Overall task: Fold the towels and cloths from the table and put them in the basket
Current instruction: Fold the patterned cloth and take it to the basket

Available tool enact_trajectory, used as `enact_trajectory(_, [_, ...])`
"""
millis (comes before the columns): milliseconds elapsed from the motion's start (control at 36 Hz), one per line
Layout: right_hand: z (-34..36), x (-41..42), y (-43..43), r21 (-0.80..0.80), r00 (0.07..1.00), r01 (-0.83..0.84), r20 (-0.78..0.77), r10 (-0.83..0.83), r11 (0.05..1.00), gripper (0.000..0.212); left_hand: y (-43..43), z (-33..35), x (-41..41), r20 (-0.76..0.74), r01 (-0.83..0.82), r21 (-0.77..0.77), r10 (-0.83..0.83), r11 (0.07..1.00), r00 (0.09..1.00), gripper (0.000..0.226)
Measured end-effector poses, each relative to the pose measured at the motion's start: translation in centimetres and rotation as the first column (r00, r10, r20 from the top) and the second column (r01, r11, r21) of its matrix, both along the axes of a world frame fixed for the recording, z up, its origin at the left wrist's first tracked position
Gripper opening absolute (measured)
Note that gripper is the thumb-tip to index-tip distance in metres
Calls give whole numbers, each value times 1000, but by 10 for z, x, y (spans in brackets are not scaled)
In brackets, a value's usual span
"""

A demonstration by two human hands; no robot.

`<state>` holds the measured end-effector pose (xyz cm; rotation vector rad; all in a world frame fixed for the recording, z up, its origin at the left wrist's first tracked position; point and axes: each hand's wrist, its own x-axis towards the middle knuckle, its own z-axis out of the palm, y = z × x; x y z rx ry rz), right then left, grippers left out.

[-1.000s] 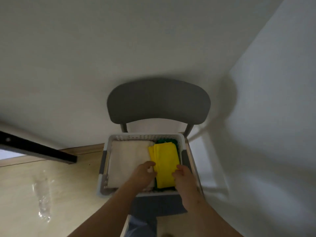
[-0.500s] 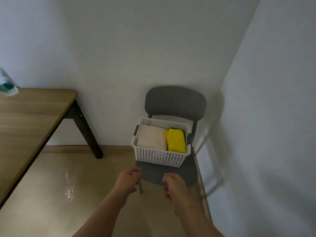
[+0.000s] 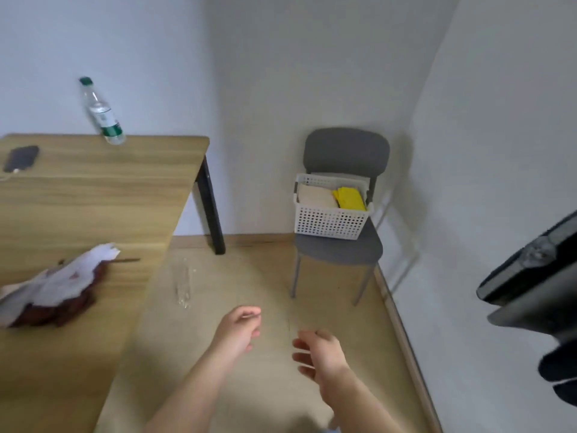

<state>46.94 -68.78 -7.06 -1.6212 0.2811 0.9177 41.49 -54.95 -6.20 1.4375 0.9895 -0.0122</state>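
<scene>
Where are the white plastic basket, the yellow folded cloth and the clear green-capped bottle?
White plastic basket (image 3: 327, 221): head view, perforated front wall.
Yellow folded cloth (image 3: 350, 198): head view, its top face.
Clear green-capped bottle (image 3: 102, 115): head view, its label.

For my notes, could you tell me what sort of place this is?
Likely a plain home or office room: wooden table with phone and bottle, grey chair in the corner.

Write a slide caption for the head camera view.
Left hand and right hand, both empty, between unfolded cloths on the table and the basket on a chair.
</scene>
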Motion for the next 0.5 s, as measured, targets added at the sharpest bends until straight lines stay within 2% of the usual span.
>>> enact_trajectory(139, [5, -77, -15, 4, 1000, 15, 26, -15, 1000, 8, -6, -5, -90, -23, -42, -24, 41, 999, 999, 16])
enact_trajectory(333, [12, -167, -29, 18, 998, 5, 64, -6, 1000, 11, -24, -3, -188, 22, -96, 12, 96, 995, 995, 16])
enact_trajectory(500, [0, -258, -54, 70, 1000, 19, -16, -18, 997, 10, -64, -8, -282, -66, -45, 13, 46, 999, 997, 14])
